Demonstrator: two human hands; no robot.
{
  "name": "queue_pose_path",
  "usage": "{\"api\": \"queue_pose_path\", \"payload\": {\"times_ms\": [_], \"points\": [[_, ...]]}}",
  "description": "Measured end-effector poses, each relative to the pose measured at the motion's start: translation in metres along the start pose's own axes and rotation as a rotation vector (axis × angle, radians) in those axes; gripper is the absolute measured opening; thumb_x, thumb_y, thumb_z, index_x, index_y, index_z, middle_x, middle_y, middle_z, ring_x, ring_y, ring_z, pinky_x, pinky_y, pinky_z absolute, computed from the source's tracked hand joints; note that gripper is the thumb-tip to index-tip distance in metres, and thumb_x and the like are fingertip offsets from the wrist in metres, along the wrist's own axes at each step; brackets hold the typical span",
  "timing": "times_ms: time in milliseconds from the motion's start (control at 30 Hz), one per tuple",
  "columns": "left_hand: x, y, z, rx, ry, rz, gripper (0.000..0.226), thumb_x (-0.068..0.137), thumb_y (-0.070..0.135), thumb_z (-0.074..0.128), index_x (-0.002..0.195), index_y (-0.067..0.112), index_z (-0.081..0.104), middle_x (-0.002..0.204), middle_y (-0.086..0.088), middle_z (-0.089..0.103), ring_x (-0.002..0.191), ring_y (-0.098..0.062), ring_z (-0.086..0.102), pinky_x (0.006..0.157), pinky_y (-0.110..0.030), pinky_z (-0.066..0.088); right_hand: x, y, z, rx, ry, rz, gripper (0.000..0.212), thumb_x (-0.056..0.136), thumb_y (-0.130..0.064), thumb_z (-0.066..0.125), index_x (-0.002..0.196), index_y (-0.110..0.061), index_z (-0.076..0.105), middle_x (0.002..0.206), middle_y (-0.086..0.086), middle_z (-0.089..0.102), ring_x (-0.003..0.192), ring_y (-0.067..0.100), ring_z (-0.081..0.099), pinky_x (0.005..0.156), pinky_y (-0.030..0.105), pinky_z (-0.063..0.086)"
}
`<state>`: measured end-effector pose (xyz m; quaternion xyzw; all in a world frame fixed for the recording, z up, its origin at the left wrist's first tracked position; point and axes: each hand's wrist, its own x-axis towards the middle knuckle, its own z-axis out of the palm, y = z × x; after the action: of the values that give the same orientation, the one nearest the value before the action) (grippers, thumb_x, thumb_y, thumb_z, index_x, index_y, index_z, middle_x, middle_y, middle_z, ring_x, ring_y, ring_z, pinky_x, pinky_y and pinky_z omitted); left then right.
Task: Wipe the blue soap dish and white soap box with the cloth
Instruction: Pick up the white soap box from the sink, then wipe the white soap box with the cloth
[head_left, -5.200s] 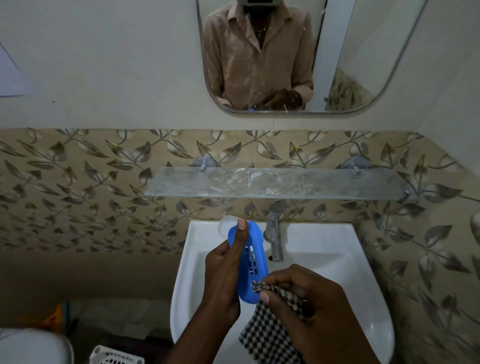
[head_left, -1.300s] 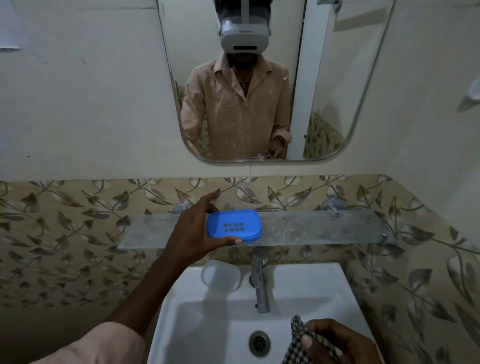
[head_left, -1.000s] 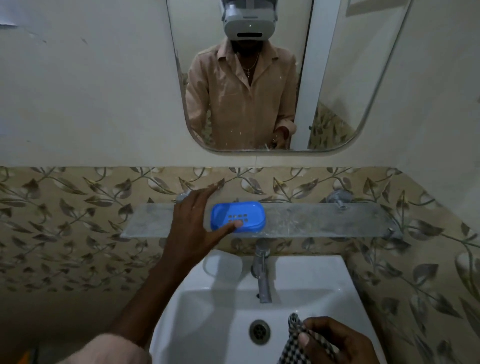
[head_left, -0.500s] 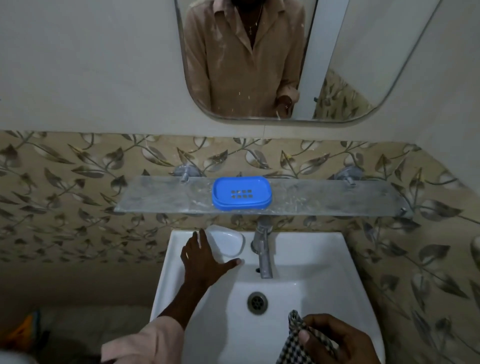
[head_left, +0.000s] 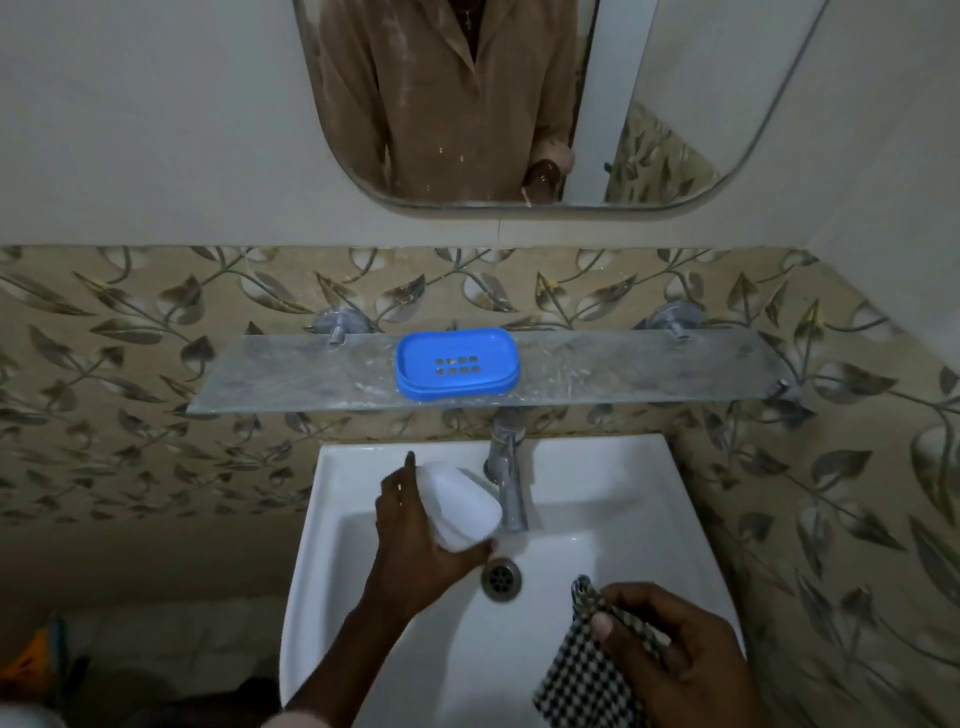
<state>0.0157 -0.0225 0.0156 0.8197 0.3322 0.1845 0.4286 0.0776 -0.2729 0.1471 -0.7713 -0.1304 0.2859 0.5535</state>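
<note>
The blue soap dish (head_left: 457, 364), oval with a grid of small holes, lies flat on the glass shelf (head_left: 270, 379) above the basin. My left hand (head_left: 415, 545) grips the white soap box (head_left: 460, 506) and holds it tilted above the basin, left of the tap. Low on the right, my right hand (head_left: 675, 660) holds the black-and-white checked cloth (head_left: 587, 675) bunched over the basin's front right corner. The two hands are apart.
A white basin (head_left: 613, 467) with a metal tap (head_left: 509, 483) and a drain (head_left: 501, 578) sits below the shelf. A mirror (head_left: 675, 104) hangs above the leaf-patterned tiles. Dim floor clutter lies at the lower left.
My left hand set the blue soap dish on the shelf, dropped to the basin rim and picked up the white soap box. The right hand kept the cloth. The view tilted down.
</note>
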Motion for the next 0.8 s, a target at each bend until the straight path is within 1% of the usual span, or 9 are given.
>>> {"api": "queue_pose_path", "payload": {"times_ms": [100, 167, 333, 400, 467, 500, 600, 700, 800], "points": [[-0.055, 0.024, -0.026, -0.127, -0.144, 0.159, 0.146, 0.049, 0.073, 0.088, 0.161, 0.029, 0.006, 0.153, 0.019, 0.032, 0.136, -0.008, 0.040, 0.104, -0.023, 0.042, 0.004, -0.011, 0.002, -0.035, -0.026, -0.109, 0.014, 0.085, -0.020, 0.075, 0.092, -0.032, 0.076, 0.086, -0.006, 0.078, 0.080, 0.006, 0.074, 0.066, 0.014, 0.056], [-0.078, 0.039, -0.041, -0.176, -0.235, 0.227, 0.144, 0.053, 0.060, 0.095, 0.161, 0.038, 0.003, 0.156, 0.027, 0.033, 0.139, -0.003, 0.042, 0.101, -0.016, 0.042, 0.009, -0.023, 0.004, -0.061, -0.014, -0.225, 0.013, 0.086, -0.024, 0.072, 0.092, -0.035, 0.075, 0.089, -0.010, 0.077, 0.080, 0.002, 0.073, 0.066, 0.013, 0.057], [-0.095, 0.066, -0.050, -0.585, -0.308, 0.243, 0.141, 0.060, 0.023, 0.101, 0.162, 0.035, 0.005, 0.152, -0.011, 0.048, 0.131, -0.035, 0.055, 0.098, -0.066, 0.047, 0.016, -0.039, 0.025, -0.159, -0.098, -0.362, 0.007, 0.094, -0.026, 0.066, 0.100, -0.029, 0.069, 0.096, -0.007, 0.072, 0.088, 0.011, 0.071, 0.071, 0.036, 0.060], [-0.100, 0.075, -0.044, -0.756, -0.293, 0.197, 0.127, 0.070, 0.022, 0.094, 0.163, 0.027, 0.009, 0.150, -0.015, 0.051, 0.133, -0.038, 0.054, 0.104, -0.058, 0.047, 0.012, -0.036, 0.037, -0.212, -0.113, -0.400, 0.008, 0.094, -0.027, 0.065, 0.100, -0.031, 0.068, 0.094, -0.010, 0.073, 0.085, 0.009, 0.071, 0.071, 0.029, 0.055], [-0.107, 0.083, -0.037, -0.838, -0.285, 0.155, 0.106, 0.081, 0.036, 0.085, 0.162, 0.022, 0.018, 0.154, 0.000, 0.052, 0.139, -0.021, 0.052, 0.107, -0.033, 0.049, 0.009, -0.035, 0.044, -0.227, -0.090, -0.407, 0.008, 0.093, -0.028, 0.067, 0.097, -0.035, 0.068, 0.092, -0.015, 0.073, 0.084, 0.005, 0.071, 0.073, 0.028, 0.055], [-0.111, 0.089, -0.034, -0.894, -0.279, 0.127, 0.099, 0.082, 0.043, 0.081, 0.161, 0.024, 0.024, 0.154, 0.003, 0.052, 0.140, -0.018, 0.051, 0.109, -0.032, 0.047, 0.010, -0.035, 0.045, -0.218, -0.076, -0.388, 0.008, 0.092, -0.029, 0.068, 0.095, -0.036, 0.069, 0.092, -0.017, 0.073, 0.084, 0.004, 0.071, 0.076, 0.030, 0.057], [-0.114, 0.099, -0.024, -1.197, -0.287, -0.119, 0.090, 0.077, 0.052, 0.082, 0.154, 0.027, 0.041, 0.148, -0.011, 0.059, 0.135, -0.035, 0.056, 0.111, -0.054, 0.046, 0.008, -0.032, 0.047, -0.218, -0.056, -0.374, 0.010, 0.088, -0.028, 0.073, 0.092, -0.037, 0.071, 0.093, -0.022, 0.074, 0.086, -0.001, 0.071, 0.080, 0.028, 0.059], [-0.107, 0.110, -0.027, -1.305, -0.192, -0.345, 0.072, 0.080, 0.047, 0.072, 0.147, 0.027, 0.054, 0.136, -0.025, 0.065, 0.127, -0.046, 0.059, 0.112, -0.059, 0.042, -0.004, -0.027, 0.058, -0.321, -0.098, -0.449, 0.013, 0.082, -0.031, 0.072, 0.094, -0.034, 0.075, 0.093, -0.023, 0.075, 0.089, -0.008, 0.068, 0.084, 0.015, 0.054], [-0.099, 0.119, -0.036, -1.300, -0.255, -0.412, 0.055, 0.091, 0.049, 0.054, 0.134, 0.019, 0.068, 0.135, -0.028, 0.064, 0.122, -0.044, 0.062, 0.111, -0.055, 0.044, -0.010, -0.025, 0.068, -0.377, -0.141, -0.560, 0.016, 0.082, -0.033, 0.068, 0.095, -0.028, 0.077, 0.100, -0.022, 0.072, 0.093, -0.006, 0.065, 0.087, 0.019, 0.053]]}}
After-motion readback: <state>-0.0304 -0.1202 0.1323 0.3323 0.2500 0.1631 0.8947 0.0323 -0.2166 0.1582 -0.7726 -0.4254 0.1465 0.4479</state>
